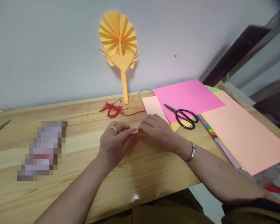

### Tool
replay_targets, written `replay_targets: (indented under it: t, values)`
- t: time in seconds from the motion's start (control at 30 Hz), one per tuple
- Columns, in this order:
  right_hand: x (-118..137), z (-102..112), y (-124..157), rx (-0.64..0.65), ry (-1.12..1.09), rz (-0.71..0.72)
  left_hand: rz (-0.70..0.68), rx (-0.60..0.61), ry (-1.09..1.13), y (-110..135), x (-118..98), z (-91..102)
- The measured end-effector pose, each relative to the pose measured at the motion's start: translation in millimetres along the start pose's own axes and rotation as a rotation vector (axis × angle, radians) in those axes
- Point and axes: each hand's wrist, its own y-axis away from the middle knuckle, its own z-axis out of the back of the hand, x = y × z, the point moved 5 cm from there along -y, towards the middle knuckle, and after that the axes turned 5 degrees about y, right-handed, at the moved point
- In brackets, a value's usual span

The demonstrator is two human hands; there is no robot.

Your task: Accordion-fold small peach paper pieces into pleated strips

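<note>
Above the middle of the table, my left hand [115, 138] and my right hand [156, 132] meet, fingertips pinched close together. A thin sliver of peach paper [136, 132] shows between them; most of it is hidden by the fingers. Behind my left hand lies a tangle of red string [114, 109], one strand running right toward a pale peach paper strip [155, 105]. That strip lies just beyond my right hand. Black-handled scissors [183, 115] rest on a bright pink sheet [186, 96] to the right.
A yellow pleated paper fan [118, 34] with a heart and handle leans against the wall [48, 53]. Peach sheets [249, 137] overlie coloured paper at right. A thin ring [146, 90] lies behind the strip. A blurred-out flat object [43, 149] and a dark pointed tool [1, 127] lie left.
</note>
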Motion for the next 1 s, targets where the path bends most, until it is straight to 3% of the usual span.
replay_targets:
  t: [0.3,0.37,0.47,0.57,0.7,0.8,0.87,1.0]
  values:
    - [15.8,11.7,-4.4,0.038,0.173,0.14,-0.019,0.072,-0.014,-0.6,-6.5,-3.2]
    - [15.3,13.3,-4.5,0.021,0.16,0.135,0.061,0.039,0.03,0.0,-3.4,-1.9]
    - [11.3,19.8,-5.0,-0.075,0.109,0.076,0.328,-0.053,0.177,1.0,8.1,3.4]
    - [3.2,24.6,-4.3,-0.171,0.017,-0.06,0.68,-0.138,0.402,5.6,23.3,5.8]
    - [-13.9,15.0,1.4,-0.169,-0.239,-0.405,1.074,-0.284,0.926,14.6,35.6,-4.1]
    - [-23.3,-4.0,8.2,-0.022,-0.518,-0.68,1.175,-0.399,1.213,15.8,35.6,-11.3]
    - [-24.4,-15.8,11.6,0.088,-0.759,-0.821,1.188,-0.405,1.293,15.0,33.2,-14.5]
    - [-20.9,-23.6,11.5,0.171,-1.176,-0.97,1.185,-0.411,1.367,13.9,25.7,-17.6]
